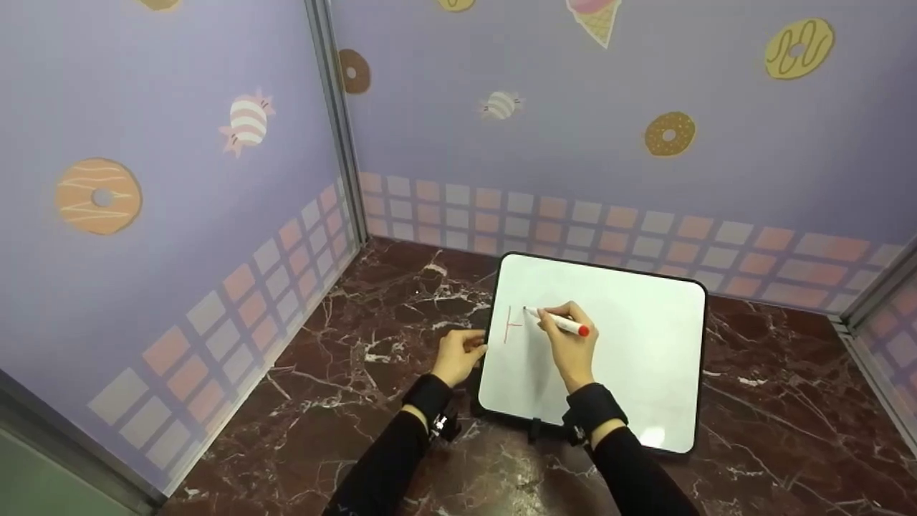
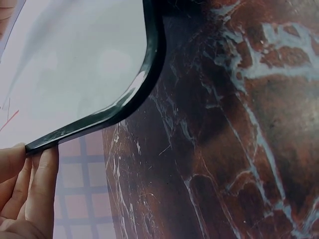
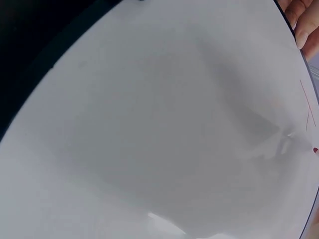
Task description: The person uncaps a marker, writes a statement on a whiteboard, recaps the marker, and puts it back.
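Note:
A whiteboard with a black frame stands on the marble-patterned surface. My left hand pinches its left edge; in the left wrist view the thumb is on one side of the frame and fingers on the other. My right hand grips a white marker with a red end, its tip by the board's upper left part. Whether the tip touches cannot be told. Thin red strokes, one long line with a short side stroke, lie left of the tip. The right wrist view shows mostly the board.
Purple walls with sweets and checks enclose the marble surface at the left, back and right. Metal posts run along the corners. A small black clip-like piece sits at the board's lower edge.

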The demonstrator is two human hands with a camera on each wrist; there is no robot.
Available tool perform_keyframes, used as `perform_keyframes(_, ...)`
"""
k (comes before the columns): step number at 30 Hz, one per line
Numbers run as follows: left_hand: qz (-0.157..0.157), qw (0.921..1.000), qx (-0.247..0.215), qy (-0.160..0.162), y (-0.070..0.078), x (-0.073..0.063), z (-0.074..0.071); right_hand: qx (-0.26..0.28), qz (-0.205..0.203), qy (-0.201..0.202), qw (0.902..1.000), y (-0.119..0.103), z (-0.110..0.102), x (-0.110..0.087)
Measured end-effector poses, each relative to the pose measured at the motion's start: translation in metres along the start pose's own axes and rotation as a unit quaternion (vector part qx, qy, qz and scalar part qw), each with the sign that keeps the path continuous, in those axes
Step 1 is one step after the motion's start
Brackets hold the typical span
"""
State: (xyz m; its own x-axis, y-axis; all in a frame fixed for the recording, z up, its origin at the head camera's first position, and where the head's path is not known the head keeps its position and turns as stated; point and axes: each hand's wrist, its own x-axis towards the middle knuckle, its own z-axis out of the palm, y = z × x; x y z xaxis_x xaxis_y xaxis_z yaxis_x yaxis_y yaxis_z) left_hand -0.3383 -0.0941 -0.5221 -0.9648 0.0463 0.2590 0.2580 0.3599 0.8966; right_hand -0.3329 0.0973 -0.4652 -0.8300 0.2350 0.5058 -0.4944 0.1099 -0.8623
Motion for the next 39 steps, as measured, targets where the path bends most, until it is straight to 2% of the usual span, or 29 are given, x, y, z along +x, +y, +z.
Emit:
perform_keyframes(7,0.005,1.0,-0.003,-0.003,0.0,0.0,0.0,-0.034,-0.005,-0.02,0.9992,0.001,-0.006,-0.007)
perform_keyframes(17,0.002,1.0,0.008,0.0,-0.001,0.002,-0.001,-0.033,-0.003,-0.067,0.9972,0.0,-0.012,-0.027)
perform_keyframes(24,-0.003,1.0,0.003,-0.001,-0.001,0.001,0.0,-0.031,-0.003,-0.033,0.999,-0.002,-0.016,-0.026)
perform_keyframes(29,-0.004,1.0,0.001,-0.001,-0.002,0.002,0.001,-0.038,0.007,-0.034,0.9987,-0.001,-0.018,-0.026)
perform_keyframes(36,0.004,1.0,0.007,-0.002,-0.003,0.002,0.002,-0.065,-0.036,0.0,0.9973,-0.003,-0.016,-0.027)
perform_keyframes(39,0.012,0.9998,0.018,0.001,-0.003,0.002,0.002,-0.072,-0.036,0.011,0.9967,-0.003,-0.014,-0.025)
